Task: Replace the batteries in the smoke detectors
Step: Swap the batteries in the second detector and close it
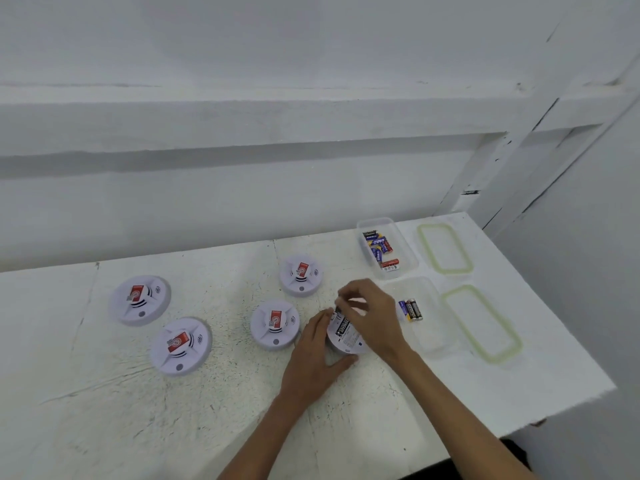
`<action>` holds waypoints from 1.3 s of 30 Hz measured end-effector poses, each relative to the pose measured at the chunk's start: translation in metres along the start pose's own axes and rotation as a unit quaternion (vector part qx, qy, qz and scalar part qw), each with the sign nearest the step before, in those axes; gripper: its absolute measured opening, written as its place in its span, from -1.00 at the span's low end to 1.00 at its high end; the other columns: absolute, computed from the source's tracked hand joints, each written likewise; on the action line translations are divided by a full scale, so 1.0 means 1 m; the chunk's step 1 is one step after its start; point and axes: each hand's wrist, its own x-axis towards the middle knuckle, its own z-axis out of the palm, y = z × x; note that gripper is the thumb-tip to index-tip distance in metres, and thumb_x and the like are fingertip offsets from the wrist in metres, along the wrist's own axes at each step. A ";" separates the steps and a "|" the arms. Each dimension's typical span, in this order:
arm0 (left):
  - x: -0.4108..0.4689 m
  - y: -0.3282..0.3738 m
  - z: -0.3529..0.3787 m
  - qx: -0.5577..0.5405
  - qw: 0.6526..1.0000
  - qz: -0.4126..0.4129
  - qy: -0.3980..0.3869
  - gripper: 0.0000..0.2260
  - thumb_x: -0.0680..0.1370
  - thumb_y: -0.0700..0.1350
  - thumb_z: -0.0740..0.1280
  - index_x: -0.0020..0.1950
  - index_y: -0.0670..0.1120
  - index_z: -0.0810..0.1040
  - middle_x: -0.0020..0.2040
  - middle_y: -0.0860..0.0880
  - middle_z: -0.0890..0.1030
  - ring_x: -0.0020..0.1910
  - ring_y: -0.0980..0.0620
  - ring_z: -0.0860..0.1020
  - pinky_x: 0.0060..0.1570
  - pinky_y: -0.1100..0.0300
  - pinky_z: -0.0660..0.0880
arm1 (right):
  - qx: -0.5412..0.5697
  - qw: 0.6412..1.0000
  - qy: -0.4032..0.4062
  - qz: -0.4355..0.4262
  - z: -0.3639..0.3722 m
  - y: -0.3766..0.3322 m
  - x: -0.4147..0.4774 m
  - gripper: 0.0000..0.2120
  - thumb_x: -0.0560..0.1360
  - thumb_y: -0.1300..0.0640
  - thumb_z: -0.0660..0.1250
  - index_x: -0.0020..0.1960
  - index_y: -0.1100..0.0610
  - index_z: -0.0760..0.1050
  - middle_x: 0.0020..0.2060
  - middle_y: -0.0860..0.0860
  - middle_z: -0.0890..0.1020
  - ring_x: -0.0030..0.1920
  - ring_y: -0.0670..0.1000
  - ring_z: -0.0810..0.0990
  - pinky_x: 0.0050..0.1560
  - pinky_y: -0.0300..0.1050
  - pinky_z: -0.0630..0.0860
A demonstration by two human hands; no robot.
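I see my left hand (313, 355) gripping an upturned smoke detector (349, 342) on the worktop (207, 410), right of centre. My right hand (372, 317), over its far side, pinches the black battery (343, 326) seated in it. Four other detectors (275, 323) lie to the left.

Right hand (372, 317) seemingly hides the battery's (344, 328) far end.

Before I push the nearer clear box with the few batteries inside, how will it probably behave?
The nearer clear box looks thin plastic and nearly empty, so probably light and easy to slide. Its batteries are round and lie loose, so likely roll inside. With the lid off, a tip could spill them.
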 end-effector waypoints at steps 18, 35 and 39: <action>-0.002 0.006 -0.002 -0.030 0.999 0.019 0.009 -0.28 0.47 0.18 0.46 0.54 -0.05 0.32 0.52 0.06 0.38 0.51 0.16 0.32 0.46 0.09 0.36 | -0.152 0.980 -0.079 -0.104 0.010 0.014 -0.031 -0.84 0.50 0.05 0.44 0.05 0.07 0.59 0.02 -0.09 0.60 0.17 -0.01 0.47 0.16 -0.13 0.48; -0.003 0.002 -0.001 -0.106 0.993 -0.026 0.033 0.00 0.32 0.27 0.58 0.61 0.03 0.15 0.46 0.12 0.42 0.43 0.19 0.41 0.36 0.06 0.49 | -0.076 0.981 -0.092 0.153 0.010 0.015 -0.029 -0.28 0.33 -0.21 0.52 0.38 -0.16 0.27 0.20 -0.20 0.53 0.18 -0.11 0.51 0.17 -0.19 0.49; -0.004 0.004 -0.002 -0.100 0.994 -0.018 0.034 -0.05 0.34 0.25 0.57 0.56 0.20 0.09 0.47 0.12 0.40 0.45 0.19 0.39 0.38 0.08 0.47 | -0.029 0.981 -0.060 0.182 0.013 0.015 -0.028 -0.33 0.26 -0.11 0.59 0.27 -0.12 0.37 0.15 -0.20 0.57 0.15 -0.12 0.55 0.12 -0.16 0.54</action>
